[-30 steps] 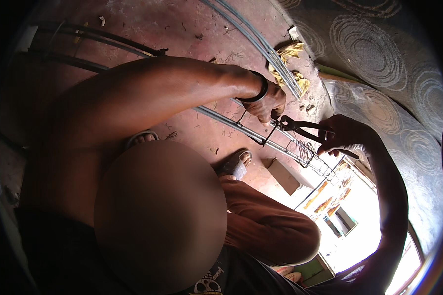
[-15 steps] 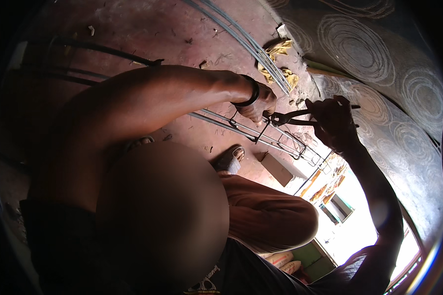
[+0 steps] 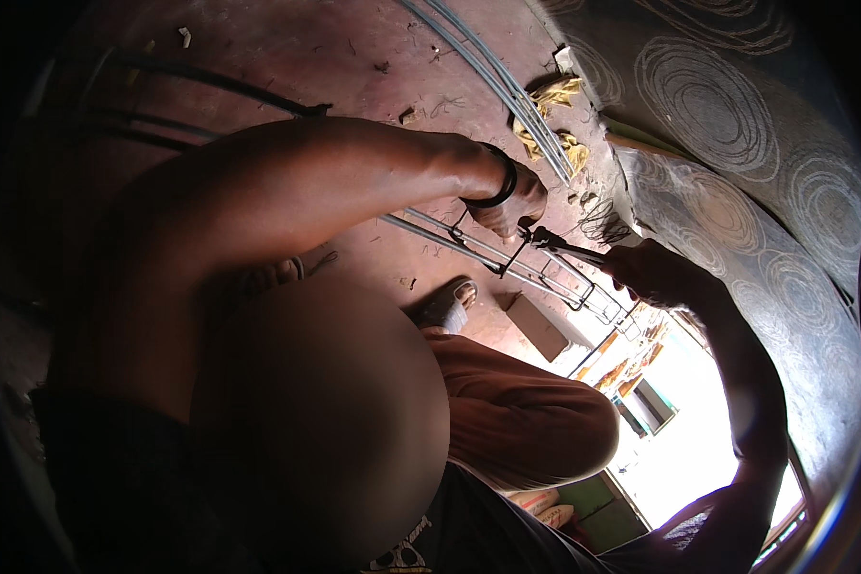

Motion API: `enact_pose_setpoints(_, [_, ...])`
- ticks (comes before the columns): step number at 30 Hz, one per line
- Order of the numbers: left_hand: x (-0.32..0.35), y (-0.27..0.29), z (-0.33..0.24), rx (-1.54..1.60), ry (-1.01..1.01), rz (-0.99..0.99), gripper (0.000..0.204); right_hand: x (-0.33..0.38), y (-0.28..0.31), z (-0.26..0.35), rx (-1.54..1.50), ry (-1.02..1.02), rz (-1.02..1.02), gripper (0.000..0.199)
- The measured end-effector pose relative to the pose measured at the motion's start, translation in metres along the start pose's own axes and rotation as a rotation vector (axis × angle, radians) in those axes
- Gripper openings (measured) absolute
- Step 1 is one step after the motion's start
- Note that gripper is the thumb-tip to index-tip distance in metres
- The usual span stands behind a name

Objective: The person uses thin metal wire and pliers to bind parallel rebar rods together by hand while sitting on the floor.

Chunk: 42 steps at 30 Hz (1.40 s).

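A long cage of steel rebar (image 3: 450, 247) with square stirrups runs slantwise below my hands. My left hand (image 3: 510, 206) is closed at the top of one stirrup (image 3: 515, 260), its fingers curled round the cage there; the exact bar or wire under them is hidden. In my right hand (image 3: 655, 273) I grip dark long-handled pincers (image 3: 576, 251). Their jaws point left and meet the stirrup's upper corner, just beside my left fingers. The handles look close together, seen nearly edge-on. Whether the jaws hold tie wire is too small to tell.
More rebar lengths (image 3: 493, 81) lie on the reddish floor at the top, by a crumpled yellow cloth (image 3: 557, 94). Thin wire (image 3: 603, 222) lies beside the circle-patterned sheet (image 3: 708, 100) on the right. A box (image 3: 538, 325) stands beyond my sandalled foot (image 3: 450, 304).
The pincers have turned and their spread handles have come together. My right hand has swung lower and rolled over, while my left hand stays at the same stirrup.
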<state>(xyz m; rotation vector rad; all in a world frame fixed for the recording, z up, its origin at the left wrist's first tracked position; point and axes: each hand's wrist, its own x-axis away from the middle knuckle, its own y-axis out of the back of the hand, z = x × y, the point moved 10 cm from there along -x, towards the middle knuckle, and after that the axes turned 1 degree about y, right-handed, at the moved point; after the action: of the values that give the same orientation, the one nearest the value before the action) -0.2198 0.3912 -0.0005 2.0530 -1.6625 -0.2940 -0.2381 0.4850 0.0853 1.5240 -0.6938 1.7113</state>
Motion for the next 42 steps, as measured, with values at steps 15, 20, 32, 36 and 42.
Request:
enact_pose_setpoints(15, [-0.002, -0.002, -0.004, 0.12, 0.018, -0.011, 0.033, 0.009, -0.054, -0.011, -0.768, -0.373, -0.026, 0.038])
enact_pose_setpoints(20, [0.003, -0.001, -0.005, 0.005, 0.026, 0.008, 0.034, 0.003, -0.057, 0.011, -1.201, -0.209, 0.23, 0.045])
enact_pose_setpoints(32, [0.004, 0.002, -0.008, 0.075, 0.002, 0.027, 0.043, 0.034, 0.054, 0.047, 0.506, 0.057, -0.752, 0.059])
enact_pose_setpoints(36, [-0.003, -0.008, -0.001, 0.068, 0.024, 0.035, 0.043, 0.019, 0.034, 0.021, 0.416, -0.075, -0.487, 0.063])
enact_pose_setpoints(42, [-0.003, -0.02, 0.014, 0.103, 0.087, 0.066, 0.043, 0.005, 0.023, 0.033, -0.052, 0.016, -0.374, 0.027])
